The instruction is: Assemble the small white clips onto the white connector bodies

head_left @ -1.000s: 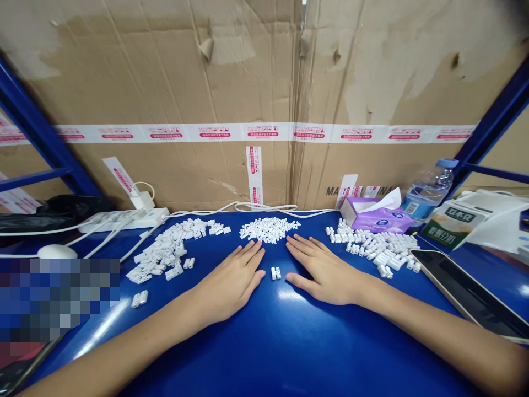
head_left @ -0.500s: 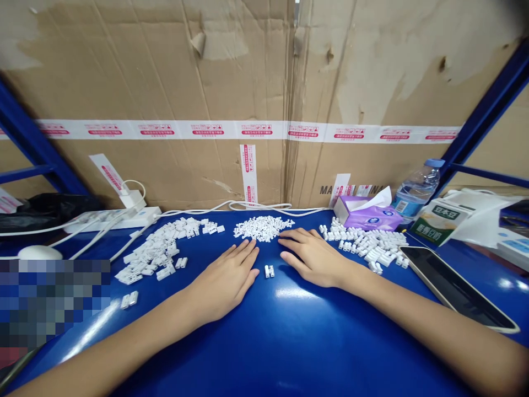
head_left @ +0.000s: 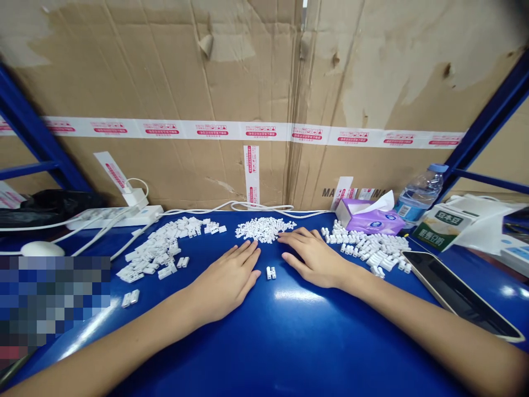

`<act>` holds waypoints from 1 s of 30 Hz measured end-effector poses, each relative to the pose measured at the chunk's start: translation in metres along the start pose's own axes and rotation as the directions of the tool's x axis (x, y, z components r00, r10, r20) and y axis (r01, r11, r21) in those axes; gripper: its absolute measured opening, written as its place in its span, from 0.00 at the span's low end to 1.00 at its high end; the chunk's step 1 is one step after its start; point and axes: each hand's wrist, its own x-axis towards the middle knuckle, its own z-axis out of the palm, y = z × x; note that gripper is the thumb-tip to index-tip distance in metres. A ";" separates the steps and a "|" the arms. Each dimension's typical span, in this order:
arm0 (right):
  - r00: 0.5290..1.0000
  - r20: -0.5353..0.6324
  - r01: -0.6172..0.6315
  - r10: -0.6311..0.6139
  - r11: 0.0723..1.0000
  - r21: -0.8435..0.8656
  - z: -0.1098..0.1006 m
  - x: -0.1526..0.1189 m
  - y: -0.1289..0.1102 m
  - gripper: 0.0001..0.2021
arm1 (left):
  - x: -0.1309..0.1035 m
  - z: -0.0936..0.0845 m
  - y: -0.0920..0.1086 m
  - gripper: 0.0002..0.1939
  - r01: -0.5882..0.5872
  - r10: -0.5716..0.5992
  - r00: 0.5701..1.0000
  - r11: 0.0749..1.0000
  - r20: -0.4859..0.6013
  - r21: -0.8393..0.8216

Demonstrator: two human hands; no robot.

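My left hand (head_left: 226,280) lies flat on the blue table (head_left: 264,342), fingers stretched out and holding nothing. Opposite it, my right hand (head_left: 316,258) rests palm down with its fingers apart, also without anything in it. Between the two hands sits a small white two-part plastic piece (head_left: 271,273), touched by neither. Just beyond my fingertips is a heap of tiny white plastic parts (head_left: 264,229). To the left spreads a pile of flat white plastic pieces (head_left: 155,248). Right of my right hand is a group of white connector-like pieces (head_left: 367,247).
A white power strip (head_left: 115,216) with cables stands at the back left. At the back right are a purple tissue pack (head_left: 370,216), a plastic bottle (head_left: 421,193) and a green-and-white carton (head_left: 442,226). A phone (head_left: 460,295) lies at right. Cardboard (head_left: 185,82) walls the back.
The whole view has shifted slightly, with things appearing a little further right. Both hands stay flat in the same places, and the white pieces have not moved on the table.
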 end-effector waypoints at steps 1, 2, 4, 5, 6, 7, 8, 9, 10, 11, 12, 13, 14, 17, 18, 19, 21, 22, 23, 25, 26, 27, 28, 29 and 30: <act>1.000 -0.013 0.005 -0.005 1.000 0.004 0.000 0.000 0.001 0.20 | 0.000 0.000 0.000 0.26 0.002 -0.002 1.000 1.000 0.005 0.001; 1.000 -0.025 0.008 -0.008 1.000 0.006 0.001 0.000 0.003 0.19 | 0.000 -0.001 0.000 0.26 0.003 -0.003 1.000 1.000 0.009 0.001; 0.999 -0.046 0.015 -0.014 1.000 0.014 0.002 0.000 0.008 0.17 | 0.000 -0.001 0.000 0.27 0.006 -0.006 1.000 1.000 0.013 -0.003; 0.998 -0.055 0.016 -0.015 1.000 0.020 0.003 0.000 0.010 0.17 | 0.000 -0.001 0.000 0.27 0.008 -0.008 1.000 1.000 0.015 -0.004; 0.998 -0.064 0.018 -0.016 1.000 0.025 0.004 0.000 0.014 0.17 | 0.000 -0.001 0.001 0.27 0.011 -0.011 1.000 1.000 0.017 -0.002; 0.997 -0.071 0.020 -0.017 0.999 0.032 0.005 0.000 0.017 0.17 | 0.000 -0.001 0.001 0.27 0.012 -0.012 1.000 1.000 0.020 0.003; 0.997 -0.077 0.023 -0.021 0.999 0.037 0.007 0.000 0.020 0.17 | 0.000 -0.001 0.001 0.27 0.013 -0.013 1.000 1.000 0.023 0.010; 0.996 -0.082 0.026 -0.023 0.999 0.042 0.008 0.001 0.023 0.17 | 0.000 -0.002 0.001 0.27 0.012 -0.012 1.000 1.000 0.027 0.018; 0.996 -0.087 0.028 -0.024 0.999 0.046 0.008 0.001 0.025 0.17 | 0.000 -0.002 0.001 0.27 0.010 -0.011 0.999 1.000 0.032 0.026; 0.995 -0.093 0.027 -0.023 0.998 0.048 0.009 0.001 0.028 0.17 | 0.000 -0.003 0.001 0.27 0.008 -0.009 0.999 1.000 0.038 0.031; 0.995 -0.098 0.026 -0.021 0.998 0.051 0.009 0.001 0.030 0.17 | 0.000 -0.003 0.001 0.27 0.006 -0.008 0.999 1.000 0.041 0.030; 0.995 -0.102 0.028 -0.023 0.998 0.051 0.008 0.002 0.031 0.17 | 0.001 -0.004 0.001 0.27 0.006 -0.007 0.999 1.000 0.041 0.026; 0.994 -0.102 0.034 -0.029 0.998 0.050 0.008 0.002 0.033 0.16 | 0.001 -0.004 0.001 0.27 0.006 -0.006 0.999 1.000 0.041 0.021; 0.994 -0.097 0.056 -0.052 0.998 0.036 0.004 0.002 0.036 0.16 | 0.001 -0.005 0.002 0.27 0.009 -0.010 0.999 1.000 0.047 0.027; 0.994 -0.094 0.058 -0.055 0.998 0.029 0.003 0.001 0.037 0.15 | 0.001 -0.006 0.002 0.28 0.012 -0.014 0.998 0.999 0.053 0.038; 0.995 -0.090 0.055 -0.053 0.998 0.023 0.003 0.001 0.038 0.15 | 0.001 -0.006 0.002 0.28 0.015 -0.018 0.998 0.999 0.062 0.051; 0.996 -0.075 0.047 -0.046 0.999 0.015 0.001 -0.001 0.038 0.15 | 0.002 -0.007 0.003 0.28 0.019 -0.025 0.997 0.997 0.079 0.073; 0.997 -0.066 0.044 -0.043 0.999 0.011 0.001 -0.002 0.037 0.15 | 0.002 -0.008 0.004 0.28 0.020 -0.026 0.996 0.997 0.083 0.077; 0.997 -0.058 0.042 -0.041 0.999 0.010 0.001 -0.002 0.036 0.14 | 0.002 -0.008 0.004 0.28 0.019 -0.026 0.996 0.997 0.084 0.078; 0.998 -0.040 0.039 -0.038 0.999 0.018 0.000 -0.004 0.031 0.14 | 0.002 -0.009 0.005 0.28 0.019 -0.025 0.997 0.997 0.076 0.075; 0.999 -0.031 0.036 -0.035 0.999 0.029 0.000 -0.004 0.029 0.14 | 0.002 -0.010 0.006 0.28 0.020 -0.025 0.997 0.997 0.070 0.075; 0.999 -0.020 0.031 -0.030 0.999 0.042 -0.001 -0.005 0.026 0.13 | 0.002 -0.010 0.006 0.28 0.021 -0.026 0.997 0.997 0.068 0.078; 1.000 -0.009 0.024 -0.023 0.998 0.055 -0.002 -0.005 0.022 0.13 | 0.002 -0.011 0.007 0.28 0.023 -0.029 0.997 0.996 0.070 0.085; 1.000 0.004 0.014 -0.015 0.998 0.066 -0.003 -0.005 0.020 0.13 | 0.003 -0.012 0.007 0.27 0.024 -0.031 0.997 0.995 0.075 0.093; 1.000 0.017 0.004 -0.005 0.997 0.076 -0.004 -0.006 0.017 0.13 | 0.003 -0.012 0.007 0.27 0.026 -0.034 0.996 0.995 0.081 0.101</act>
